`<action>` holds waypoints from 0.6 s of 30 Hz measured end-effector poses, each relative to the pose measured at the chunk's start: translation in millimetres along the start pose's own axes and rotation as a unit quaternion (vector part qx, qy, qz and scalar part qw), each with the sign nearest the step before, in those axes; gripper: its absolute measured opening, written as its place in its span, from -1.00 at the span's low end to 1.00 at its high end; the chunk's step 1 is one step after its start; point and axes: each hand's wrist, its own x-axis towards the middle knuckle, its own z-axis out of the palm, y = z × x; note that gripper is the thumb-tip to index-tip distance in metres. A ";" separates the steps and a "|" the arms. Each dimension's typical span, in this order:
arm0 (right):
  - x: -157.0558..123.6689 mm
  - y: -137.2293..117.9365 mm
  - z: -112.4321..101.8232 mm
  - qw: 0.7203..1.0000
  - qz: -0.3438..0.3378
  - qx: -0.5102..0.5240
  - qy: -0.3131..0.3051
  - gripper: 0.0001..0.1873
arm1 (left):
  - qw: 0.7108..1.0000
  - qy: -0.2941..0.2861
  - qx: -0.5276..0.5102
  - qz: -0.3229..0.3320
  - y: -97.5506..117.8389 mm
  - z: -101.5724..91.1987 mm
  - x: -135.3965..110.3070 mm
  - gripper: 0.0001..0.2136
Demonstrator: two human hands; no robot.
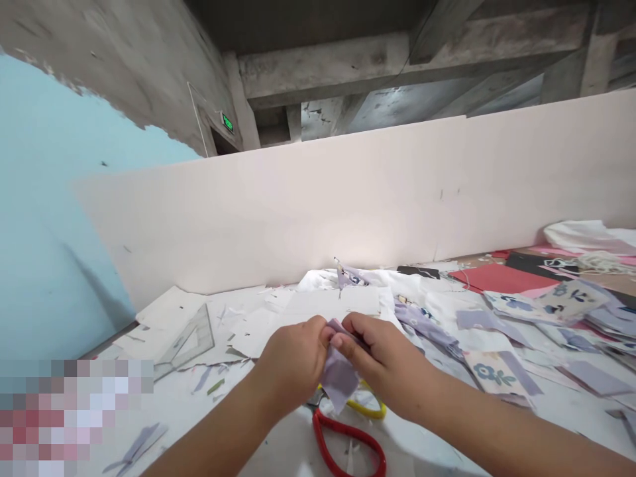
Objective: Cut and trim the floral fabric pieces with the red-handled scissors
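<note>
A small piece of lilac fabric is pinched between my two hands, above the middle of the table. My left hand is closed on its left upper edge, thumb and fingertips together. Opposite it, my right hand grips the upper right part, its fingers partly hidden. The lower end of the cloth hangs free. Beneath it lies a pair of scissors with one red and one yellow handle loop; the blades are mostly covered by the cloth and my left hand.
Flower-printed and lilac fabric pieces are scattered on the right, near red sheets and white cord. A clear set square lies on white paper at left. Lilac scraps are at front left. A white partition stands behind.
</note>
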 end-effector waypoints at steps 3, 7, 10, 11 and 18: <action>4.2 2.8 -3.9 0.980 0.049 0.146 -0.126 -0.71 | 0.999 -0.041 -0.015 -0.001 0.6 -2.2 -0.5 -0.69; 14.0 12.6 -6.6 0.943 0.070 0.301 -0.126 -0.69 | 0.970 -0.099 -0.218 -0.045 -1.1 -9.8 1.6 -0.73; 14.3 14.6 -5.1 0.950 0.067 0.298 -0.070 -0.67 | 0.962 -0.103 -0.247 -0.060 -5.0 -10.9 4.3 -0.74; 13.0 13.9 -4.6 0.956 0.063 0.278 -0.070 -0.67 | 0.963 -0.100 -0.242 -0.064 -6.4 -10.4 5.0 -0.73; 6.8 10.4 -5.3 0.984 0.071 0.136 -0.091 -0.67 | 0.966 -0.143 -0.210 -0.045 -7.7 -9.3 4.1 -0.71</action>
